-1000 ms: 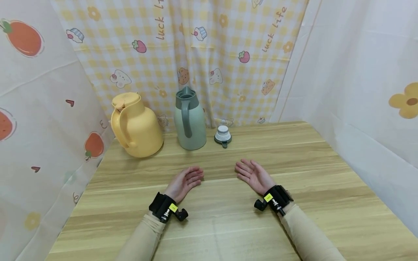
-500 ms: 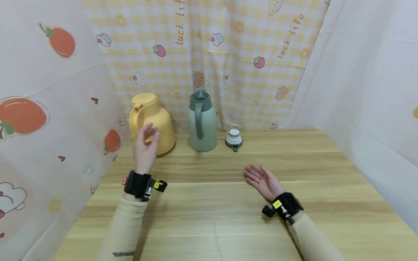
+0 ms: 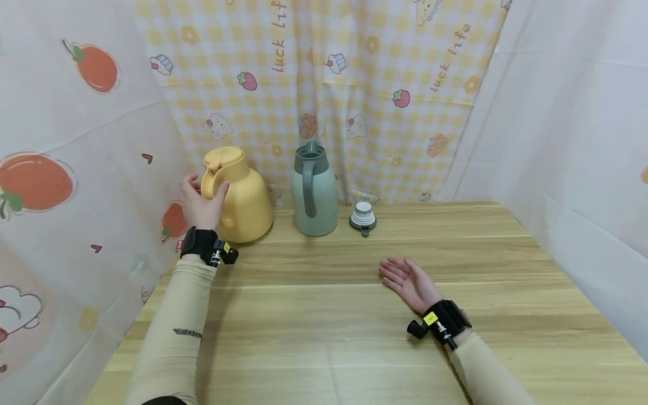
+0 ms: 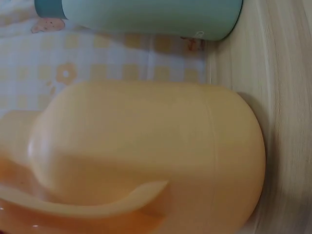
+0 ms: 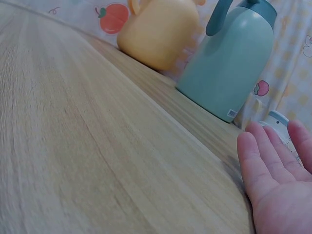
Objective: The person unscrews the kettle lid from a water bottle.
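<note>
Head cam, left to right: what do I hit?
Yellow jug → green jug → white-and-grey stopper → right hand. Left hand left out: it overlaps the yellow jug at its handle side.

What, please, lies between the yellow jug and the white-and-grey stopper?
The green jug stands between the yellow jug and the stopper, as the head view shows.
</note>
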{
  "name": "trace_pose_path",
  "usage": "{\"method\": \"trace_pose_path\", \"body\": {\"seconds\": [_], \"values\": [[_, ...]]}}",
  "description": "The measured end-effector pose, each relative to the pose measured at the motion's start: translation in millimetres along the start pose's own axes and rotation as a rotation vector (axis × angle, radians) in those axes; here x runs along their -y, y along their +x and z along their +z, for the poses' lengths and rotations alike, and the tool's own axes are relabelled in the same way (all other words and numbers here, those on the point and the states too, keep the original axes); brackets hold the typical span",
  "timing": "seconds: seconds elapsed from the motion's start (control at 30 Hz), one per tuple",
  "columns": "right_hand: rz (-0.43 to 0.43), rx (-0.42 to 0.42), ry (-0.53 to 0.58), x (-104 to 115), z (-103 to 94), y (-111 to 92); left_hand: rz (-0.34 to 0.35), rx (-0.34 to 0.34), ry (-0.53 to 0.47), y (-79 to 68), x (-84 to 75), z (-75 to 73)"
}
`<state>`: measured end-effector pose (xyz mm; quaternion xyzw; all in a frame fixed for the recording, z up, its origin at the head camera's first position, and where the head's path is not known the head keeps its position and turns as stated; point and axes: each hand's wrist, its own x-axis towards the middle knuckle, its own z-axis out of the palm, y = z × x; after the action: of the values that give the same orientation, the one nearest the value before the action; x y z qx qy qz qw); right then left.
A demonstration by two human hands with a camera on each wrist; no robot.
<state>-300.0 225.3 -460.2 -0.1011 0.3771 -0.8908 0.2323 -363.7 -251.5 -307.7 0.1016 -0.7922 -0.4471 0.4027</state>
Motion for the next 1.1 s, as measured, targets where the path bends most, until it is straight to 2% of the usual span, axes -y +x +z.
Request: {"method": "trace_pose_path", "body": {"seconds": [0.1,0.27,0.33,0.47,0.6,0.73,0.87,1.1], "values": [[0.001,-0.006,0.01,0,-1.2,-1,-0.033,0.021,-0.067,1.2,5.7,9.4],[0.005,-0.001,0.019,-3,-2.4,3,-0.06,0.065,-0.23,1.2,16.0,12.6],[0.004,0.016,0.027,-3,-2.8,4,-0.048,0.072,-0.23,1.6,18.6,13.0],[0.002,0.054,0.036,-2,-4.0,6,-0.018,0.089,-0.173,2.8,19.8,12.5],[0.0,0.03,0.036,0,-5.1,6,-0.02,0.184,-0.073,5.3,16.5,7.9],[0.002,-0.014,0.03,6,-2.1,4,0.013,0.279,0.178,9.9,3.3,-3.8],[0.006,-0.034,0.012,8,-0.5,3,0.053,0.308,0.378,14.1,-4.7,-10.0],[0.011,-0.048,-0.012,2,-0.5,4,0.058,0.348,0.427,12.4,-8.0,-13.5]]}}
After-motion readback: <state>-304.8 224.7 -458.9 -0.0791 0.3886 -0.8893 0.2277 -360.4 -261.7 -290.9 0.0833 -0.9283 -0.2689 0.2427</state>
